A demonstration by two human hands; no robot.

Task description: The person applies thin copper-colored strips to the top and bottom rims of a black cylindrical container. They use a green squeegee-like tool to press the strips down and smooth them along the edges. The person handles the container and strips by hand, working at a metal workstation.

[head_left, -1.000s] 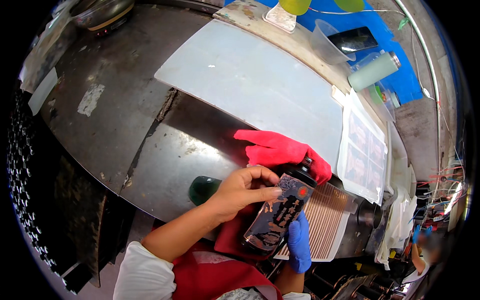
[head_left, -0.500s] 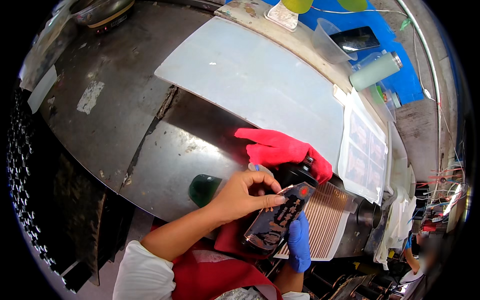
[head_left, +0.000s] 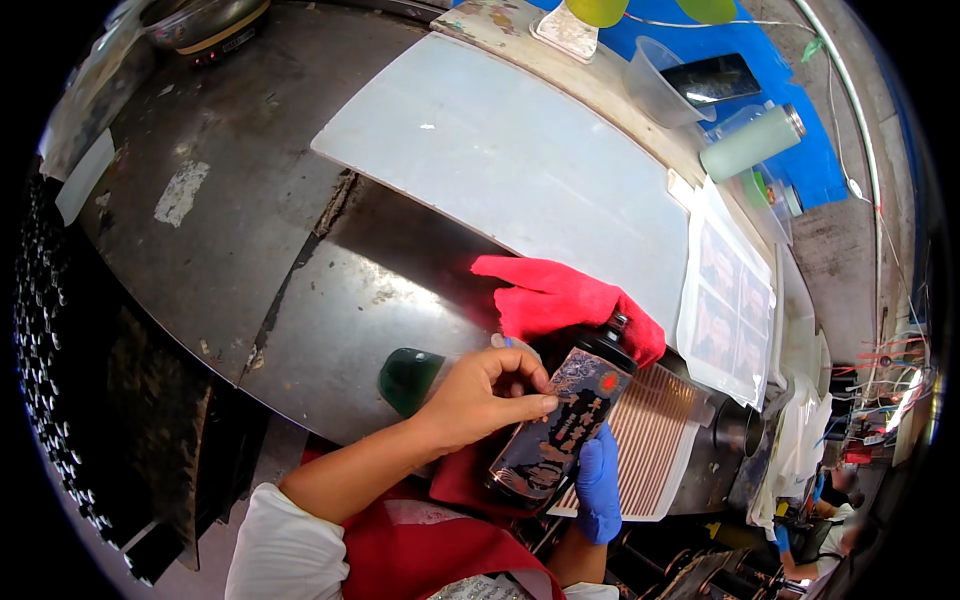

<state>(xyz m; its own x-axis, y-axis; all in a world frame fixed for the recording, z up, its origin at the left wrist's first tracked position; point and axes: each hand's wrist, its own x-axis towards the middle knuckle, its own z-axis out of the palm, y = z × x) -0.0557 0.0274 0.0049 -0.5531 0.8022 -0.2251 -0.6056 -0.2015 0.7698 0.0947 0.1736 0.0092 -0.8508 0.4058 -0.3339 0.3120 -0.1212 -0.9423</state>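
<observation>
Bench: dark grey stained metal worktop [head_left: 230, 100] before me, seam across it
Left of seam: ragged whitish patch [head_left: 183, 193]
Far left: round metal bowl with tan band [head_left: 205, 20]
My near edge: dark green rounded flat piece [head_left: 406, 380]
Beyond: pale grey-white flat board [head_left: 500, 140]
My right: brown-and-white striped sheet [head_left: 652, 435]

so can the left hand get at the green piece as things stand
Probably yes: the green piece lies on the metal table beside the left forearm, mostly in view with nothing seen lying on it. The left hand would likely need to draw back from the black bottle.
</observation>
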